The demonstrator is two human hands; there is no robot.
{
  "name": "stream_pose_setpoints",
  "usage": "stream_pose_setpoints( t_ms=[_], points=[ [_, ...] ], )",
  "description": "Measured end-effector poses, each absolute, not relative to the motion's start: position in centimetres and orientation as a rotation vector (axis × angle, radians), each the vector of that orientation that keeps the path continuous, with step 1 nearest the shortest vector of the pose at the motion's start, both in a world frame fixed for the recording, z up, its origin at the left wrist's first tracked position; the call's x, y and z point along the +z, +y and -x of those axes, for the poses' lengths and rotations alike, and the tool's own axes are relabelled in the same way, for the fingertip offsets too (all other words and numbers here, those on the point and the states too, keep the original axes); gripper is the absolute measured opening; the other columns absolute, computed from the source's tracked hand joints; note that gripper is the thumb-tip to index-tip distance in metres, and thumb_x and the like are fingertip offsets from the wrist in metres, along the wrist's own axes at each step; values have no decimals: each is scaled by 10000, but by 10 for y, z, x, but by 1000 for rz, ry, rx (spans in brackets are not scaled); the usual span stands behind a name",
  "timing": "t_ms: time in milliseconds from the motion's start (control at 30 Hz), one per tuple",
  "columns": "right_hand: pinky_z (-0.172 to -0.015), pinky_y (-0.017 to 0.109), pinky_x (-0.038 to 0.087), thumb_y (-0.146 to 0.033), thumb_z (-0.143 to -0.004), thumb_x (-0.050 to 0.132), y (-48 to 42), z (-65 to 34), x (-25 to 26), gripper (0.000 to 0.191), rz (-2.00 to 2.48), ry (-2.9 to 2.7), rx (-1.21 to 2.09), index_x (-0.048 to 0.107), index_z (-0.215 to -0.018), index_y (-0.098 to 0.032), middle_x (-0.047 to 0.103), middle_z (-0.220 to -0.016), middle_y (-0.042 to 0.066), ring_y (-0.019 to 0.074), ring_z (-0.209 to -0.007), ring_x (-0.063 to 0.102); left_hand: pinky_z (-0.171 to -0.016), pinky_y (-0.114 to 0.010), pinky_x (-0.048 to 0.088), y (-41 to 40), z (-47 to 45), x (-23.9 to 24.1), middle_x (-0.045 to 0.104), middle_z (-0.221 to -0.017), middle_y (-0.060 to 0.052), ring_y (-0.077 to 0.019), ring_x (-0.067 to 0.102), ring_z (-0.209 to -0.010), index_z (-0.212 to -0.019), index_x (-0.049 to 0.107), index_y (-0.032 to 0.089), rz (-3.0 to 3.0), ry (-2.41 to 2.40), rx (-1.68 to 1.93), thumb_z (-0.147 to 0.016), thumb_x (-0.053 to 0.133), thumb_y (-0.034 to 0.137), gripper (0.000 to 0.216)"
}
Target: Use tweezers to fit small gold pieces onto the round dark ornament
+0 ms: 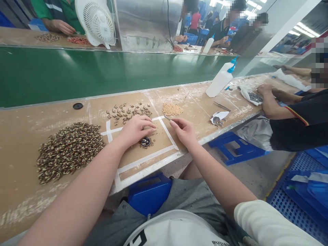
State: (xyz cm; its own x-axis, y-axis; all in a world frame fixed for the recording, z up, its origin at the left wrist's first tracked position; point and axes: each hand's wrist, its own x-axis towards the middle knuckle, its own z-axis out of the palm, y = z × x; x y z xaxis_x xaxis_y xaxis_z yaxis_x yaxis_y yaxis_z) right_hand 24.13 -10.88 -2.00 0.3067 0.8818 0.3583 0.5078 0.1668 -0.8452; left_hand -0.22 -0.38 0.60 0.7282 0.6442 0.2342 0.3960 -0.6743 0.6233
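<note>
My left hand (137,131) rests low over the taped work area with its fingers curled and thumb close to the forefinger. What they pinch, if anything, is too small to make out. Just below its fingertips lies a small round black dish (146,141) with dark, shiny contents. My right hand (183,132) is closed on a thin metal tool that looks like tweezers (166,118), its tip pointing left and away from me. Beyond my hands are scattered small brownish curled pieces (125,111) and a heap of tiny tan beads (172,109).
A large pile of dark-and-cream pieces (70,148) lies left, near a black lid (78,106). White squeeze bottles (219,83), loose tweezers (221,106) and a white scrap (219,117) are right. A green belt (102,71) runs behind. A co-worker's arm (271,102) reaches in at right.
</note>
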Motion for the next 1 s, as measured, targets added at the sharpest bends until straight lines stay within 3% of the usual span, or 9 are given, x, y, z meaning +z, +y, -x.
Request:
stream_pose_setpoints(
  t_ms=[133,367,833,1000],
  points=[
    [-845,404,630,-484,-970,724,-109,-241,-17,277,1472,-1320,445,833,-1015,-233,837,-1010,73,268,-928,782,-1075,-507,462,-2,-2,4,759,-1203,-45,-305,623,-1165,-964,879,319,-2441,775,551,-974,724,470,216],
    [-838,393,629,-496,-965,719,-107,-240,-18,292,1456,-1332,464,830,-996,-228,840,-1012,72,269,-937,784,-926,-445,509,-1,0,9,778,-1074,-34,-287,666,-1060,-869,858,309,-2356,905,485,-938,748,451,193],
    [-854,409,614,-523,-969,705,-107,-242,-23,327,1509,-1333,457,827,-1007,-222,837,-1030,84,278,-944,777,-897,-456,523,-2,6,4,779,-902,-46,-287,659,-954,-858,788,276,-2406,932,582,-896,724,262,76],
    [-869,409,617,-498,-969,704,-109,-240,-18,296,1505,-1353,468,823,-986,-228,837,-1028,78,277,-958,776,-908,-419,543,-9,7,9,777,-1032,-40,-251,680,-996,-933,737,254,-2312,924,682,-901,667,176,110]
  ],
)
